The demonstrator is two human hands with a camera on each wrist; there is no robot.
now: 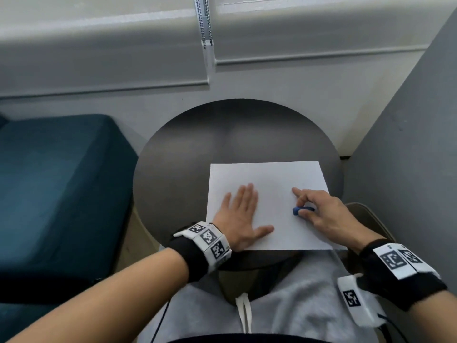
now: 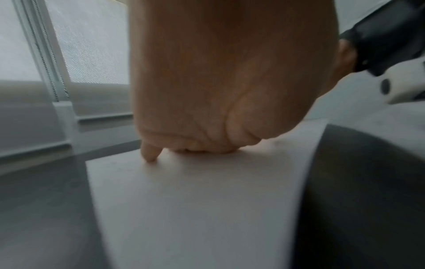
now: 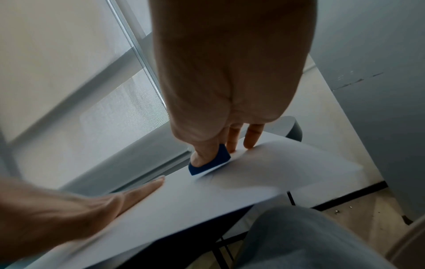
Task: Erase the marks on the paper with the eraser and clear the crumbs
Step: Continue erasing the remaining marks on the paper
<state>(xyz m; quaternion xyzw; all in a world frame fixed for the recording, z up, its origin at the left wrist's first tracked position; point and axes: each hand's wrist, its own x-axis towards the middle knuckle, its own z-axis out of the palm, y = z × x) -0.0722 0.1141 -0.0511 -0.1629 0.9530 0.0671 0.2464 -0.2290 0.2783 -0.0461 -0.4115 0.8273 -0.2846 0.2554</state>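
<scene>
A white sheet of paper (image 1: 272, 179) lies on the near right part of a round dark table (image 1: 185, 154). My left hand (image 1: 243, 211) lies flat on the sheet's left side, fingers straight, pressing it down. My right hand (image 1: 319, 211) pinches a small blue eraser (image 1: 300, 210) between thumb and fingers against the paper, index finger stretched forward. In the right wrist view the eraser (image 3: 210, 162) touches the paper (image 3: 264, 174), with the left hand (image 3: 69, 213) flat beside it. The left wrist view shows my palm (image 2: 218, 91) on the sheet (image 2: 195, 209). No marks or crumbs are discernible.
A teal upholstered seat (image 1: 61, 181) stands left of the table. A window blind with a bead chain (image 1: 205, 23) hangs behind. A grey wall panel (image 1: 408, 144) rises close on the right. My grey-clad lap (image 1: 272, 305) sits under the table's near edge.
</scene>
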